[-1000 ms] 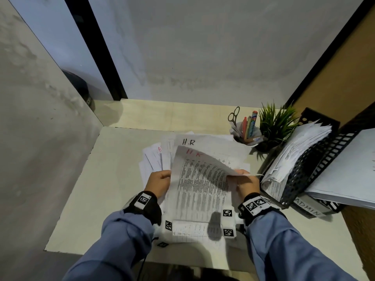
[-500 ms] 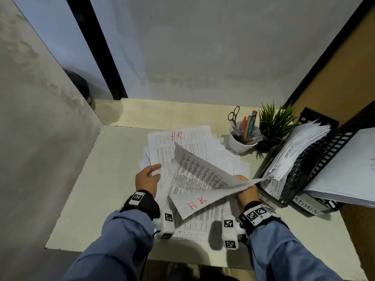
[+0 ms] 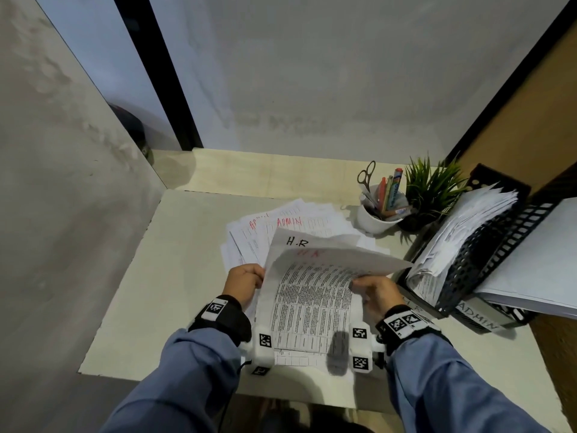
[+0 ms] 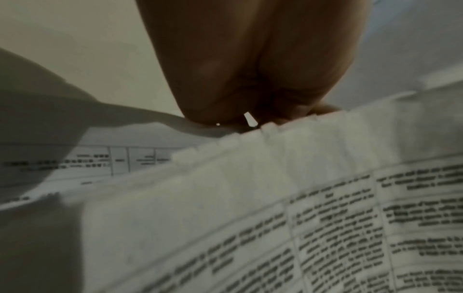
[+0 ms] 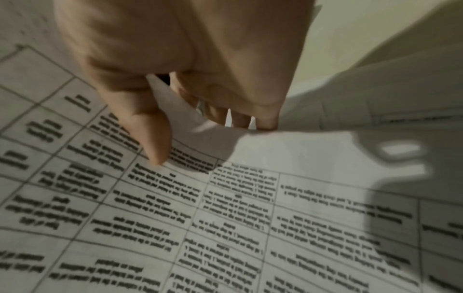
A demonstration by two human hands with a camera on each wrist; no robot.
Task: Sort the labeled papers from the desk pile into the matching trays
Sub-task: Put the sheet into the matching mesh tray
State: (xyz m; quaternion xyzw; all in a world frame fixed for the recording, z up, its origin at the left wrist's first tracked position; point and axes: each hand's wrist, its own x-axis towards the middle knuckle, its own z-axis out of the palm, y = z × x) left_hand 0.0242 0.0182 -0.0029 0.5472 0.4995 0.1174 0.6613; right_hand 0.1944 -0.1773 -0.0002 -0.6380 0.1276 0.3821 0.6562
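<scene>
I hold a small bundle of printed sheets (image 3: 312, 295) raised over the desk. Its top sheet carries a red H.R label (image 3: 307, 253); the sheet behind shows a black H.R (image 3: 296, 242). My left hand (image 3: 249, 279) grips the bundle's left edge, and the left wrist view shows its fingers (image 4: 250, 95) curled on the paper edge (image 4: 275, 134). My right hand (image 3: 371, 285) pinches the right edge, thumb (image 5: 152, 138) on the print (image 5: 225, 208). Behind lies the fanned desk pile (image 3: 249, 242), with red ADMIN labels (image 3: 288, 220). Black mesh trays (image 3: 487, 254) stand at right, the lower one marked ADMIN (image 3: 477, 317).
A white cup (image 3: 374, 218) with scissors and pens and a small green plant (image 3: 431, 189) stand at the back right. The upper tray holds a slanted stack of papers (image 3: 462, 226); large white sheets (image 3: 537, 270) stick out right. Walls close in on the left and rear.
Half a second ago my right hand was turning an H.R sheet over while the left lay on the pile. Now both hands hold a raised bundle, and ADMIN sheets show behind it.
</scene>
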